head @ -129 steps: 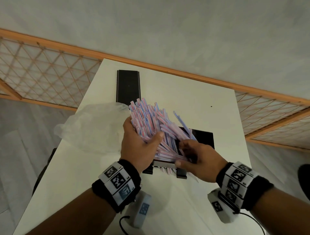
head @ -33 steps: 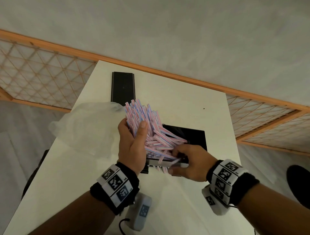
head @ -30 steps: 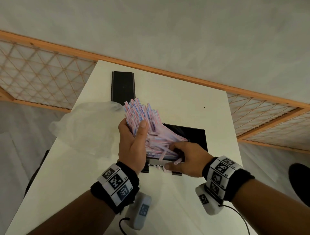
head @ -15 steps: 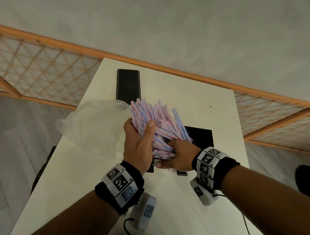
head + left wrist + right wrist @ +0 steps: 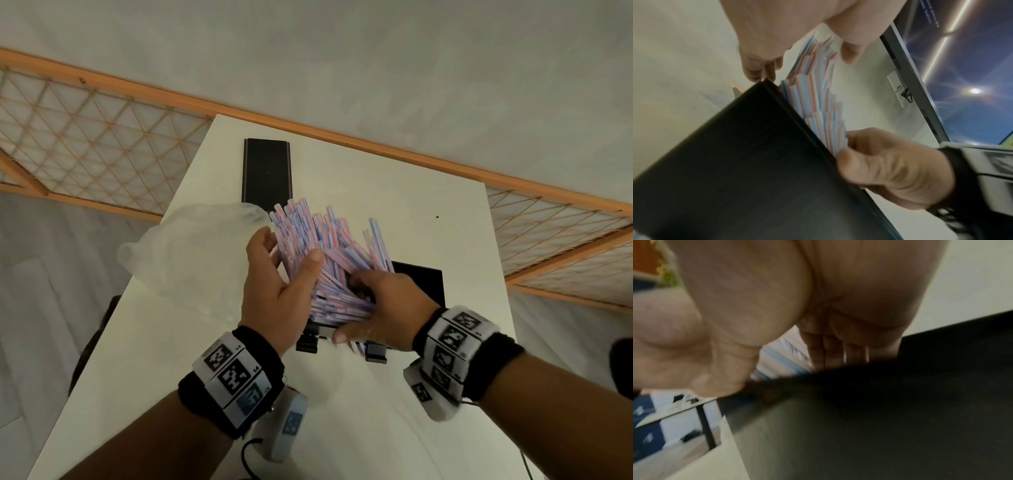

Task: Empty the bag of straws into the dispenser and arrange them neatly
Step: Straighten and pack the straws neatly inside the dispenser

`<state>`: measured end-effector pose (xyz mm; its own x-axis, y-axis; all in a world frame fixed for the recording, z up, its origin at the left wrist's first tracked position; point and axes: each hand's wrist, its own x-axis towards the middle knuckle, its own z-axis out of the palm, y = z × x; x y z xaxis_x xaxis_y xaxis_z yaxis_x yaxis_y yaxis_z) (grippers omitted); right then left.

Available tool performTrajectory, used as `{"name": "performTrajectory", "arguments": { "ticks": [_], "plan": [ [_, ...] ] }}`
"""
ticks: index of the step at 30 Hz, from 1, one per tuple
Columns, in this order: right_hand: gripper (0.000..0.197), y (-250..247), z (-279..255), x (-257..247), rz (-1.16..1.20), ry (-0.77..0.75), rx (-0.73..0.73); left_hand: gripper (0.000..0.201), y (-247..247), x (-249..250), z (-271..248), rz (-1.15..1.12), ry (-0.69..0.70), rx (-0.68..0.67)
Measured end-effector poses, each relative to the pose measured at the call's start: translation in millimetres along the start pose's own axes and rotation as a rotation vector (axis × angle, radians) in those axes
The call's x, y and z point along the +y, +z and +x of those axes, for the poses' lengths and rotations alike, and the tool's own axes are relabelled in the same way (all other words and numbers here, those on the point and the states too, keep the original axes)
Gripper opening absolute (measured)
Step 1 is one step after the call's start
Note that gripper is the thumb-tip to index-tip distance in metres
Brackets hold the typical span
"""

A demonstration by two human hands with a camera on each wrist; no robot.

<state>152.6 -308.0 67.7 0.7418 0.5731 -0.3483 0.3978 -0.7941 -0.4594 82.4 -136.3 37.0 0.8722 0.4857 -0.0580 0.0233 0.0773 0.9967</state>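
A thick bundle of pink, blue and white striped straws [image 5: 318, 246] stands fanned out of the open black dispenser [image 5: 423, 279]. My left hand [image 5: 287, 253] grips the bundle's left side, thumb across the front. My right hand [image 5: 359, 308] holds the lower right part, its fingers dug into the straws and its thumb under their near ends. In the left wrist view the straws [image 5: 818, 100] rise behind the dispenser's wall [image 5: 735, 162] and the right hand [image 5: 890, 168] curls against them. The right wrist view is blurred, with only a patch of straws [image 5: 785, 356] showing.
The empty clear plastic bag [image 5: 191, 253] lies crumpled at the white table's [image 5: 376, 192] left edge, beside my left hand. The dispenser's black lid [image 5: 267, 171] lies flat at the back. A large screen [image 5: 962, 65] hangs on the wall.
My right hand has risen from the dispenser's front edge and pushed into the bundle's right side. The straws stand more upright and gathered. My left hand keeps its hold.
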Motion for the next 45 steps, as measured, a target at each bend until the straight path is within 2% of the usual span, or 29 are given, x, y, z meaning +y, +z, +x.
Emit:
{"name": "performTrajectory", "arguments": {
  "ticks": [2, 3, 5, 7, 10, 12, 16, 20, 26, 28, 31, 34, 35, 36, 38, 39, 42, 45],
  "plan": [
    [0.063, -0.3, -14.0, 9.7, 0.027, -0.02, 0.173, 0.076, 1.6, 0.3, -0.7, -0.047, -0.032, -0.006],
    [0.061, 1.1, -20.2, 14.8, 0.037, -0.021, 0.21, 0.071, 3.9, 0.0, -1.2, -0.064, -0.038, -0.008],
    [0.06, 7.2, -27.9, 21.9, 0.089, 0.02, 0.12, 0.063, 10.3, -0.8, -2.7, -0.065, -0.039, -0.014],
    [0.06, 16.3, -27.6, 27.1, 0.08, 0.053, 0.004, 0.063, 16.2, -2.7, -3.8, -0.059, -0.042, -0.013],
    [0.051, 19.0, -22.2, 26.5, 0.01, 0.021, -0.027, 0.055, 19.9, -4.4, -3.1, -0.057, -0.028, 0.003],
    [0.05, 20.9, -20.2, 24.1, 0.031, 0.022, -0.076, 0.058, 20.9, -4.7, -1.8, -0.047, -0.024, 0.004],
    [0.052, 23.0, -9.0, 16.1, -0.155, 0.056, -0.177, 0.059, 21.1, -5.4, -0.6, -0.023, -0.022, 0.006],
    [0.047, 16.4, 2.0, 4.0, -0.119, 0.074, -0.27, 0.062, 18.3, -5.2, -0.5, -0.03, -0.027, 0.014],
    [0.064, -12.0, 20.7, -5.5, -0.3, 0.092, -0.488, 0.069, 18.2, -7.1, -0.6, -0.066, -0.042, 0.021],
    [0.051, -12.1, 25.0, -10.1, -0.283, 0.091, -0.537, 0.061, 18.7, -8.4, -1.3, -0.066, -0.039, 0.016],
    [0.054, -5.4, 29.8, -12.8, -0.272, 0.118, -0.523, 0.06, 17.9, -5.4, -3.4, -0.039, -0.034, 0.026],
    [0.045, -2.5, 27.5, -11.4, -0.246, 0.176, -0.605, 0.063, 12.6, 0.8, -1.0, 0.0, -0.049, 0.074],
    [0.059, -0.7, 26.5, -9.0, -0.227, 0.193, -0.621, 0.07, 11.0, 2.6, 1.3, 0.014, -0.053, 0.093],
    [0.072, 1.2, 24.7, -8.8, -0.209, 0.205, -0.612, 0.077, 10.0, 5.2, 3.1, 0.04, -0.039, 0.099],
    [0.08, 5.0, 22.9, -8.8, -0.185, 0.196, -0.556, 0.083, 11.2, 9.3, 3.7, 0.091, -0.01, 0.088],
    [0.078, 6.5, 22.9, -7.5, -0.183, 0.201, -0.541, 0.081, 13.6, 11.0, 3.0, 0.088, -0.013, 0.077],
    [0.047, 5.9, 19.1, -11.1, -0.104, 0.182, -0.449, 0.073, 18.2, 12.8, 1.5, 0.076, -0.028, 0.075],
    [0.054, 4.4, 15.1, -18.5, -0.036, 0.126, -0.375, 0.072, 17.5, 12.3, 3.0, 0.057, -0.029, 0.092]
  ]
}}
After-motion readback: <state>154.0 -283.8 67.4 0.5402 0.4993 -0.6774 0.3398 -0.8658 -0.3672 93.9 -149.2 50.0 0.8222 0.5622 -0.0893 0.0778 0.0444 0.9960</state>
